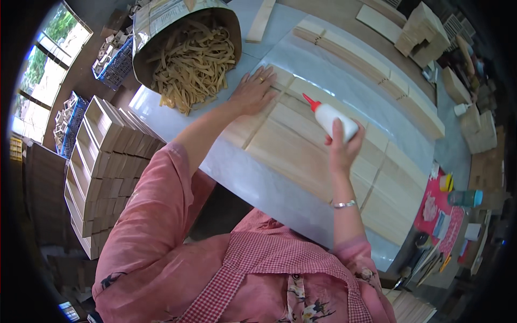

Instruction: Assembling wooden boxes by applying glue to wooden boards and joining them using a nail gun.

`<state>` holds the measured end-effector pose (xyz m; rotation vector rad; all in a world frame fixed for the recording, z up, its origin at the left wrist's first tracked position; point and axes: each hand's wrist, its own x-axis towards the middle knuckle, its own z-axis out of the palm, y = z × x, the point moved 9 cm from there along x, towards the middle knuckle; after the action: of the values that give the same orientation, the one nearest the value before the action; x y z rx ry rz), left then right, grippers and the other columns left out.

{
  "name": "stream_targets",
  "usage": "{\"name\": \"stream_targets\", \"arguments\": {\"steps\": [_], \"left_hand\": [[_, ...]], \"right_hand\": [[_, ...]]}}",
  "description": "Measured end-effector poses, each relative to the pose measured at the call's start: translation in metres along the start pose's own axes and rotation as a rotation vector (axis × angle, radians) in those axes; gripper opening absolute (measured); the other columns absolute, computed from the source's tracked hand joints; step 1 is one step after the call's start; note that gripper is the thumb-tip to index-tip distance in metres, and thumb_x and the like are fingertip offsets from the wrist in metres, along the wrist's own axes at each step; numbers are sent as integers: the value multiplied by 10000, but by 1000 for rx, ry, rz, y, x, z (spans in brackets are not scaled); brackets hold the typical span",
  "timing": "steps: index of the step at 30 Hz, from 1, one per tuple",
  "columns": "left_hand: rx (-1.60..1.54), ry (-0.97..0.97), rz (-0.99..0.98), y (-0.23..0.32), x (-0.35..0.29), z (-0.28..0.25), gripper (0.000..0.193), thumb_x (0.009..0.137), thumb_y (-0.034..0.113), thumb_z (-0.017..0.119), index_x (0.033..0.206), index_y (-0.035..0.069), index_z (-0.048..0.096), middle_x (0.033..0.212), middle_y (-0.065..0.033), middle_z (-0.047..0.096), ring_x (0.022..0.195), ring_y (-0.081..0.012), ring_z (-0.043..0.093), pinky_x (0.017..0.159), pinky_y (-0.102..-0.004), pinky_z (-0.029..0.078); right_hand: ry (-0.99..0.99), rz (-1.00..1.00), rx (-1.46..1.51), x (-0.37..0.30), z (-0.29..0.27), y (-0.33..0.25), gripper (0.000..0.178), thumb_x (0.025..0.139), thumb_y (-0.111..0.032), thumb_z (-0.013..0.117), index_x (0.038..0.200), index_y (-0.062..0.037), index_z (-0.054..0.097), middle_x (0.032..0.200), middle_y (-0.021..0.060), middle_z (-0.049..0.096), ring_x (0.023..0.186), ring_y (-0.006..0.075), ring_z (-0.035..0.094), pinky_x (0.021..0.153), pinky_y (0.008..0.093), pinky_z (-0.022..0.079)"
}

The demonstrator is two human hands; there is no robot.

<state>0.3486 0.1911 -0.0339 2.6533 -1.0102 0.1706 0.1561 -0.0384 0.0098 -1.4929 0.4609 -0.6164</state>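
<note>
My right hand [346, 148] grips a white squeeze bottle [329, 117] with a red cap and a pointed red nozzle. The bottle tilts, its tip aimed up and to the left above the wood. Pale wooden boards [288, 153] lie flat side by side on the table, with darker lines running between and across them. At their far left corner my left hand [254, 92] rests with outstretched fingers, touching the wood and holding nothing. Whether any liquid leaves the nozzle cannot be made out.
A wide container [141, 46] of tan flat bands [194, 67] stands beyond my left arm. Bundled wooden strips [371, 72] lie along the table's far side. Stacked wooden frames [99, 167] rise at the left. Tools and a teal-lidded jar [464, 198] sit at the right.
</note>
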Motion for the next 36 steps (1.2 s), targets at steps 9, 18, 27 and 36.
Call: {"name": "stream_targets", "arguments": {"steps": [9,18,27,36], "left_hand": [[-16,-27,-52,-2,11,7,516,1043,356,404,1498,116,443,1620,-32,366,1520,-272,266,1202,-536,234],[-58,-40,-62,-8,12,4,511,1052,349,387,1510,126,432,1627,-26,356,1526,-284,253,1206,-541,216],[53,-35,90,-9,-53,-2,537,1042,400,405,1517,150,425,1631,-16,350,1523,-330,245,1182,-590,226],[78,-70,55,-15,-63,1,554,1062,449,360,1558,205,375,1655,18,306,1546,-329,190,1208,-600,194]], "right_hand": [[135,-107,-409,66,73,29,518,917,-348,695,1212,13,471,1048,222,633,861,349,641,835,435,519],[128,-154,-466,20,74,20,467,890,-281,725,1184,1,499,997,199,649,845,343,646,809,426,525],[-3,-217,-432,-60,70,3,430,881,-239,742,1161,-11,509,980,176,648,821,312,642,761,401,531],[-166,-251,-451,-130,68,-7,450,900,-270,736,1184,-20,493,1022,173,634,810,312,639,739,399,541]]}}
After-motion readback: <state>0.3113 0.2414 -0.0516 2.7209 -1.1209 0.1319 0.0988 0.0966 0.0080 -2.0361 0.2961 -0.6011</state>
